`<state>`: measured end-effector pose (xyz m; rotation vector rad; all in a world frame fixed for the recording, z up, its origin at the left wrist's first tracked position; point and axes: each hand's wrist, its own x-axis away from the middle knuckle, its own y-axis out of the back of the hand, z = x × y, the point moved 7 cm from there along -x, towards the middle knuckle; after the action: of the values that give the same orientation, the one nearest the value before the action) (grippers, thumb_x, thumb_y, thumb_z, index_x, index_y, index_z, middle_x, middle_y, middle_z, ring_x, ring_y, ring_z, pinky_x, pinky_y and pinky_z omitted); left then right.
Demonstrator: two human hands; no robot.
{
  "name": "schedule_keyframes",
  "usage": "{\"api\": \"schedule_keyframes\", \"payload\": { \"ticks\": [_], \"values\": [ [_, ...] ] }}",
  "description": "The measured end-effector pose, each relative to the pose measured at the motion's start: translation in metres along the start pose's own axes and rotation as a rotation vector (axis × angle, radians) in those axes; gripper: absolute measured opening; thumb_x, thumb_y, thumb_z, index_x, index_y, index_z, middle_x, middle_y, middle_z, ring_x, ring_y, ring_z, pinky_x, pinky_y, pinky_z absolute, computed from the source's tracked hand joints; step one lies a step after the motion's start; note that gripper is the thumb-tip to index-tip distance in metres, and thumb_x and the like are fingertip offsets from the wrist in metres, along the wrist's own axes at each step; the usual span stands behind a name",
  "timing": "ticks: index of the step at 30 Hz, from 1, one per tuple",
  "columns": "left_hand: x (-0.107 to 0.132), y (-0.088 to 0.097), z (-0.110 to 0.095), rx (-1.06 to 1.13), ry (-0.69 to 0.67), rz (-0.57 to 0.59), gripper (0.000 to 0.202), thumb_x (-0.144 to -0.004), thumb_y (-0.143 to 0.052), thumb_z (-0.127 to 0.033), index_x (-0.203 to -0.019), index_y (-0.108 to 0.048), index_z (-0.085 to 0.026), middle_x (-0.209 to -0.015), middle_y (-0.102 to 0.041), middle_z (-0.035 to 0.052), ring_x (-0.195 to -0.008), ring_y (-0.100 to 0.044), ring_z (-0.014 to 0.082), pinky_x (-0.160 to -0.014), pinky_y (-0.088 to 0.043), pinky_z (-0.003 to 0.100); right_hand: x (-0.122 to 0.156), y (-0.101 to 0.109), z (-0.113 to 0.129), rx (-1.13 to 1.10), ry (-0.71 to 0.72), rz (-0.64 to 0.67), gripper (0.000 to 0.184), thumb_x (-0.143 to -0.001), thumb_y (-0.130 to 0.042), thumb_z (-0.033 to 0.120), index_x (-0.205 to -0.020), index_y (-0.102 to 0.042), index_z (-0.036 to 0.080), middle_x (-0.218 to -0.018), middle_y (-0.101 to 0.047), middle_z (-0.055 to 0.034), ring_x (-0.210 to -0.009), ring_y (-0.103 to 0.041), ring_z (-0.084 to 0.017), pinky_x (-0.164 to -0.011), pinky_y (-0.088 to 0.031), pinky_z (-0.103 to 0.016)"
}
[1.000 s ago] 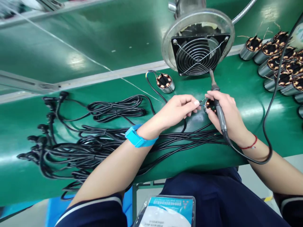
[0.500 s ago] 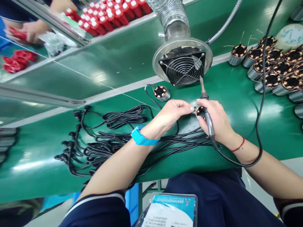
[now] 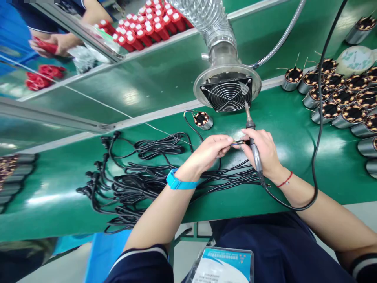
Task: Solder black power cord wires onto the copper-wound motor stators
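Wire leads [image 3: 237, 142], and everything hung on that short span! They lay right between the two hands, a thin bundle with a dark section, running crosswise with only a slight rise toward the right. Neither side had the edge for nearness: the left hand [image 3: 216, 149] pinched one end between thumb and bent fingers, and the right hand [image 3: 264, 148] met the other end with thumb and forefinger. Tucked in at those right fingertips sat what looked like a copper-wound stator [image 3: 245, 142] (mostly covered, so its exact hold was hard to call).

Double duty on that side, too! The same right hand gripped a soldering iron [image 3: 256, 156], its long axis pointing away from the body, its tip well clear of the leads and up by the fume fan [image 3: 229, 95]; whether it touched the guard, I couldn't tell.

Farther out, a second stator [image 3: 203, 120] stood upright beyond the left hand, a black cord running up to it. Black power cords [image 3: 132, 186] sprawled leftward, their free ends stretching below both hands. Off to the right, well apart, clustered stators [image 3: 343, 98] packed the green bench [image 3: 224, 204].
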<state>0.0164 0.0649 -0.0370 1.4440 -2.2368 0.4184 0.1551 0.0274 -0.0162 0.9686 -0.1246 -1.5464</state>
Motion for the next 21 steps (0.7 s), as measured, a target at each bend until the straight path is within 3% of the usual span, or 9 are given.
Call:
{"api": "schedule_keyframes", "payload": {
  "ticks": [5,8,10,13,16,19,21],
  "values": [
    [-0.002,-0.025,-0.004,-0.251,-0.175,0.126,0.028,-0.075,-0.062,-0.038,-0.061,-0.062,-0.014,-0.057,-0.052,-0.0028,-0.057,-0.041,0.0084,-0.06,-0.032,0.023,-0.003,0.001,-0.008,-0.055,-0.095,-0.034,0.03,-0.09,-0.048,0.021,-0.119,-0.057,0.021,-0.092,-0.072,-0.0035,-0.087,-0.063,-0.02,-0.085,-0.047,-0.038],
    [-0.004,-0.023,-0.012,-0.415,-0.253,0.047,0.029,-0.081,-0.053,-0.038,-0.063,-0.059,-0.015,-0.06,-0.052,-0.0027,-0.059,-0.043,0.0099,-0.062,-0.033,0.024,-0.003,0.005,-0.01,-0.044,-0.108,-0.04,0.034,-0.09,-0.05,0.023,-0.123,-0.055,0.021,-0.097,-0.072,-0.0054,-0.091,-0.064,-0.021,-0.086,-0.049,-0.04],
    [-0.005,-0.005,-0.021,-0.558,-0.283,-0.071,0.027,-0.083,-0.048,-0.035,-0.07,-0.061,-0.016,-0.065,-0.055,-0.0017,-0.063,-0.046,0.0114,-0.064,-0.035,0.024,-0.001,0.011,-0.009,-0.041,-0.091,-0.056,0.038,-0.089,-0.053,0.024,-0.127,-0.053,0.02,-0.103,-0.071,-0.007,-0.097,-0.063,-0.023,-0.089,-0.05,-0.041],
    [-0.002,0.038,-0.033,-0.745,-0.273,-0.265,0.027,-0.085,-0.045,-0.033,-0.074,-0.062,-0.015,-0.069,-0.056,-0.0002,-0.068,-0.049,0.0131,-0.067,-0.037,0.025,0.003,0.024,-0.007,-0.061,-0.052,-0.112,0.04,-0.089,-0.054,0.022,-0.129,-0.051,0.021,-0.108,-0.071,-0.0074,-0.101,-0.062,-0.022,-0.092,-0.051,-0.042],
    [0.003,0.077,-0.035,-0.778,-0.236,-0.417,0.033,-0.089,-0.039,-0.036,-0.098,-0.062,-0.013,-0.08,-0.059,0.0021,-0.069,-0.051,0.0131,-0.067,-0.039,0.025,0.008,0.034,-0.009,-0.083,-0.059,-0.157,0.04,-0.089,-0.054,0.023,-0.129,-0.051,0.022,-0.107,-0.07,-0.0068,-0.104,-0.063,-0.022,-0.091,-0.052,-0.042],
    [-0.001,0.093,-0.029,-0.821,-0.172,-0.453,0.047,-0.089,-0.045,-0.043,-0.127,-0.051,-0.015,-0.087,-0.063,0.0031,-0.069,-0.055,0.0142,-0.066,-0.042,0.025,0.011,0.034,-0.009,-0.107,-0.081,-0.141,0.039,-0.09,-0.054,0.025,-0.129,-0.05,0.023,-0.108,-0.07,-0.0074,-0.107,-0.064,-0.023,-0.091,-0.053,-0.043],
    [-0.01,0.094,-0.023,-0.869,-0.107,-0.424,0.055,-0.084,-0.056,-0.044,-0.131,-0.05,-0.017,-0.085,-0.066,0.0036,-0.069,-0.059,0.0169,-0.064,-0.043,0.026,0.012,0.033,-0.007,-0.13,-0.095,-0.12,0.039,-0.09,-0.053,0.025,-0.128,-0.051,0.023,-0.109,-0.07,-0.008,-0.107,-0.064,-0.023,-0.091,-0.054,-0.044]
  ]
}}
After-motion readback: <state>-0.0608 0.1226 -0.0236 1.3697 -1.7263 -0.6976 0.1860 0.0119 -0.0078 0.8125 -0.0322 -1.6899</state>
